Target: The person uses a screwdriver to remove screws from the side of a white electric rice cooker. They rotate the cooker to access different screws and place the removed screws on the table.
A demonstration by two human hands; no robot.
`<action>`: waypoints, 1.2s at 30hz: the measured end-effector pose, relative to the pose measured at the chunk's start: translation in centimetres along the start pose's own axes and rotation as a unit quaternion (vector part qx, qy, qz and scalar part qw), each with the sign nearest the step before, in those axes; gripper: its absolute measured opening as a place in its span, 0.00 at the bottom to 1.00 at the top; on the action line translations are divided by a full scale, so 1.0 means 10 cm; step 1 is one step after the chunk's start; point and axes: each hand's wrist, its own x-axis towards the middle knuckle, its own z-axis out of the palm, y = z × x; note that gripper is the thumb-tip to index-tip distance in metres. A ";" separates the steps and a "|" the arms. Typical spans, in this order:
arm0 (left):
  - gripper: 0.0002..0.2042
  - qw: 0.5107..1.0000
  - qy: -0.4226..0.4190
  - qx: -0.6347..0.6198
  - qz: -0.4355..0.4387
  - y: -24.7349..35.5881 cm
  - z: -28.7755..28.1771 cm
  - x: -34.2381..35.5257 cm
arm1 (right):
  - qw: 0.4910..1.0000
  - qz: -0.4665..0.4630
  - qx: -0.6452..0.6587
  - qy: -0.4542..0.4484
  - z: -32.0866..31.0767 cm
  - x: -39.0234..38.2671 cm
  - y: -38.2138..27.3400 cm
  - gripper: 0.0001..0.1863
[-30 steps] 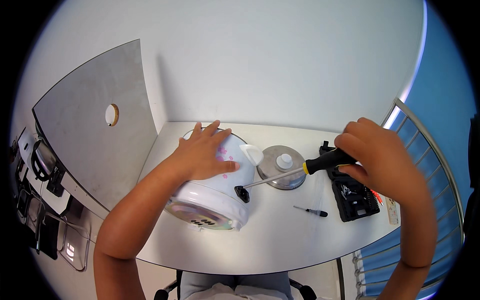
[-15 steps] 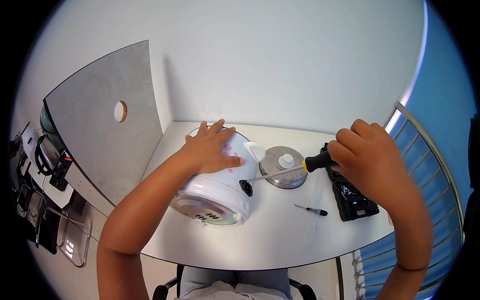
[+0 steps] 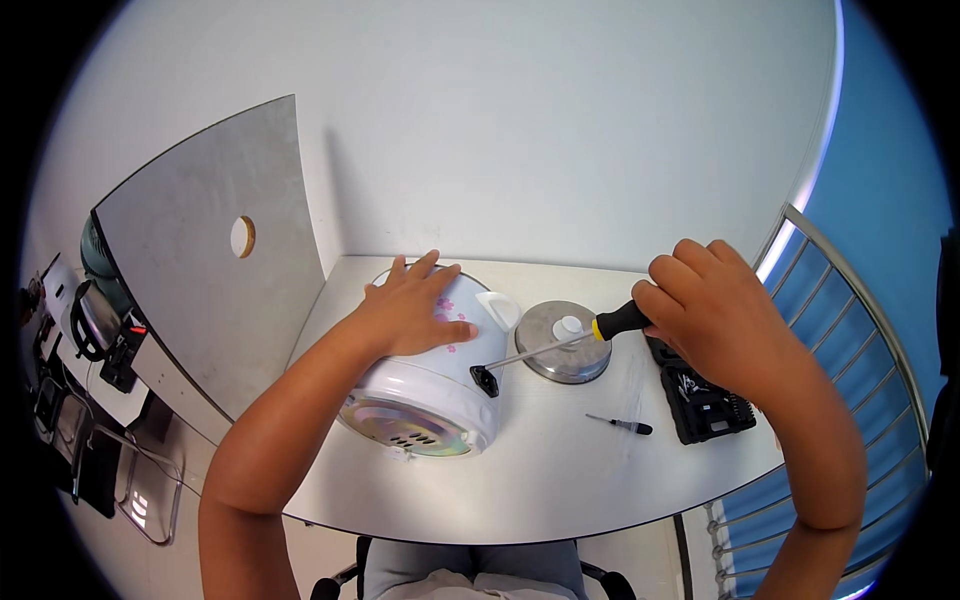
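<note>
A white rice cooker (image 3: pixel 470 310) with pink flowers lies on its side on the table, its shiny metal base facing toward me. My left hand (image 3: pixel 405 312) lies spread on the cooker's upper side, fingers pointing away from me. My right hand (image 3: pixel 705 315) is closed around the black-and-yellow handle of a long screwdriver (image 3: pixel 545 350). Its shaft slants down to the left, and the tip meets the black power socket (image 3: pixel 484 380) on the cooker's side. A white handle (image 3: pixel 498 308) sticks out farther up. Whether the tip sits in a screw is too small to tell.
Behind the screwdriver lies a round metal lid (image 3: pixel 565 365) with a white knob. A small screwdriver (image 3: pixel 632 427) rests nearer me, left of an open black tool case (image 3: pixel 705 405). A grey panel (image 3: pixel 190 250) stands at the left, a metal railing (image 3: pixel 850 270) at the right.
The view has shifted slightly. My right hand and the screwdriver handle are a little farther left, with the tip still at the socket. My left hand keeps its place on the cooker.
</note>
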 end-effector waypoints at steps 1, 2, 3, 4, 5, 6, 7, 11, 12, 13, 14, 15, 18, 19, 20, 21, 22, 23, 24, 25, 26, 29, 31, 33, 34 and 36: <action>0.45 1.000 0.000 -0.001 0.000 0.00 0.00 0.00 | 1.000 -0.016 -0.014 0.017 0.00 0.00 -0.01 0.10; 0.45 1.000 0.000 -0.003 0.000 0.00 0.00 0.00 | 0.999 -0.032 -0.028 0.033 -0.02 0.01 -0.04 0.10; 0.45 1.000 0.000 -0.004 0.000 0.00 0.00 -0.01 | 0.997 -0.048 -0.042 0.050 -0.04 0.02 -0.07 0.10; 0.45 1.000 -0.002 -0.003 0.001 0.00 0.00 0.00 | 0.998 -0.027 -0.037 0.034 -0.05 0.04 -0.10 0.09; 0.45 1.000 -0.003 -0.001 0.002 -0.01 0.00 0.01 | 0.999 -0.006 -0.033 0.018 -0.06 0.07 -0.12 0.09; 0.45 1.000 -0.004 0.000 0.003 -0.02 0.00 0.01 | 0.999 0.015 -0.029 0.002 -0.06 0.09 -0.14 0.09; 0.45 1.000 -0.004 0.000 0.004 -0.01 0.00 0.01 | 0.999 0.029 -0.023 0.010 -0.02 0.08 -0.14 0.08; 0.44 1.000 -0.009 -0.009 -0.002 0.04 -0.04 -0.02 | 0.998 0.036 0.050 0.007 0.02 0.02 -0.07 0.08; 0.44 1.000 -0.013 -0.013 -0.006 0.06 -0.05 -0.02 | 0.998 0.028 0.060 0.002 0.01 0.03 -0.06 0.08; 0.44 1.000 -0.011 -0.005 -0.001 0.05 -0.04 -0.02 | 0.997 0.021 0.070 -0.003 -0.01 0.04 -0.05 0.08; 0.44 1.000 -0.009 0.003 0.003 0.03 -0.03 -0.01 | 0.998 0.019 0.058 -0.003 -0.01 0.05 -0.06 0.09; 0.45 1.000 -0.008 0.011 0.008 0.02 -0.02 0.00 | 0.999 0.016 0.047 -0.003 -0.02 0.07 -0.06 0.09; 0.45 1.000 -0.006 0.021 0.008 0.02 -0.01 0.01 | 0.998 -0.029 -0.048 0.014 -0.03 0.09 -0.10 0.09; 0.45 1.000 -0.007 0.021 0.010 0.05 -0.02 0.01 | 0.997 -0.037 -0.051 0.047 -0.01 0.08 -0.10 0.09; 0.45 1.000 -0.008 0.021 0.012 0.07 -0.03 0.01 | 0.994 -0.046 -0.053 0.081 0.04 0.07 -0.10 0.10; 0.45 1.000 -0.009 0.022 0.014 0.09 -0.03 0.02 | 0.990 -0.055 -0.056 0.114 0.07 0.06 -0.10 0.10; 0.45 1.000 -0.009 0.024 0.016 0.07 -0.02 0.02 | 0.992 -0.031 -0.047 0.112 0.09 0.08 -0.12 0.10; 0.45 0.999 -0.009 0.027 0.019 0.06 -0.02 0.03 | 0.993 -0.008 -0.038 0.108 0.11 0.10 -0.13 0.10; 0.45 0.999 -0.008 0.030 0.022 0.05 -0.01 0.03 | 0.994 0.016 -0.029 0.105 0.12 0.12 -0.14 0.10; 0.45 0.999 -0.007 0.032 0.024 0.05 -0.01 0.03 | 0.997 0.023 -0.048 0.056 0.12 0.11 -0.14 0.09; 0.44 0.999 -0.006 0.034 0.026 0.06 -0.01 0.03 | 0.997 0.029 -0.066 0.007 0.12 0.09 -0.14 0.08; 0.44 0.999 -0.007 0.044 0.029 0.08 -0.01 0.03 | 0.997 0.037 -0.035 -0.063 0.14 0.04 -0.10 0.12; 0.44 0.998 -0.006 0.051 0.031 0.08 -0.01 0.03 | 0.997 0.045 0.017 -0.054 0.15 0.01 -0.10 0.15; 0.44 0.998 -0.003 0.057 0.035 0.08 0.00 0.03 | 0.996 0.062 0.070 -0.014 0.16 -0.03 -0.12 0.17; 0.44 0.998 -0.002 0.059 0.036 0.08 0.00 0.03 | 0.995 0.063 0.080 -0.006 0.19 -0.07 -0.13 0.15; 0.44 0.997 -0.001 0.063 0.037 0.09 0.02 0.04 | 0.993 0.065 0.100 0.011 0.30 -0.15 -0.15 0.12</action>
